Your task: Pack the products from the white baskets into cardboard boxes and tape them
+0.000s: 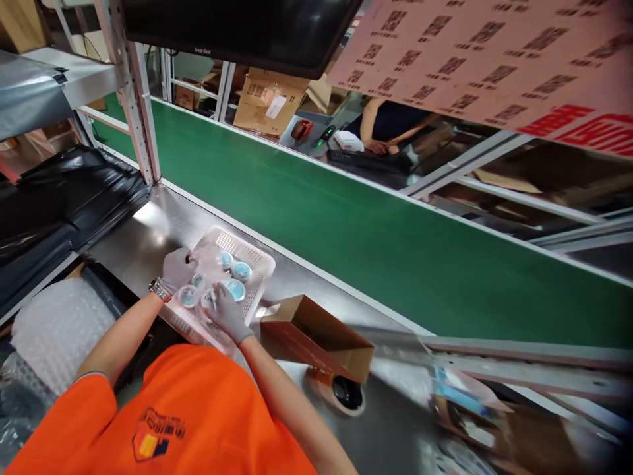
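A white perforated basket [262, 264] rests on the metal table [192, 214], holding several round containers with light blue labels, such as this one [242, 271], and clear wrapping. My left hand [179, 269], gloved in grey with a watch at the wrist, is at the basket's left side; its fingers are bent around something small and dark that I cannot make out. Over the near part of the basket is my right hand [225, 310], also gloved, with its fingers on a pale wrapped item beside the containers. What its fingertips hold is unclear.
An open cardboard box [316, 333] and a tape roll [346, 396] lie right of the basket. Behind runs a green conveyor belt [297, 204]. Bubble wrap [59, 323] is at the left, a monitor [237, 30] overhead. Across the belt, another person's hands [380, 146] show.
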{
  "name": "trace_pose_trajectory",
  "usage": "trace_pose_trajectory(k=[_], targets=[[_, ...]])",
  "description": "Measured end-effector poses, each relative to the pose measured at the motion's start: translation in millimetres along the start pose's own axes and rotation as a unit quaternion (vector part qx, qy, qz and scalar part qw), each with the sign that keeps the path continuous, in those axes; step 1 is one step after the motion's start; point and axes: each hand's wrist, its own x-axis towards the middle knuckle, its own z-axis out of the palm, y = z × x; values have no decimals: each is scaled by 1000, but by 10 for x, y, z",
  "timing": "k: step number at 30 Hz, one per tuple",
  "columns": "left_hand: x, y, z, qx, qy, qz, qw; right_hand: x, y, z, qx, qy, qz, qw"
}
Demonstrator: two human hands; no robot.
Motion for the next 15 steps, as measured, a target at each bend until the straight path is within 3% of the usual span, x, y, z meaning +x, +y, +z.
trace_pose_trajectory(k=[4,7,11,15], targets=[[-68,-201,-115,-17,7,-2,1000,131,-78,82,-192,-116,-9,975],[-81,-368,-223,-23,13,-23,999,122,-122,95,-255,-142,2,956],[-80,-579,-356,-24,26,-47,998,10,-101,18,-225,-148,21,963],[-85,-793,-394,-52,36,-47,997,-106,-7,-108,-79,-133,40,987]])
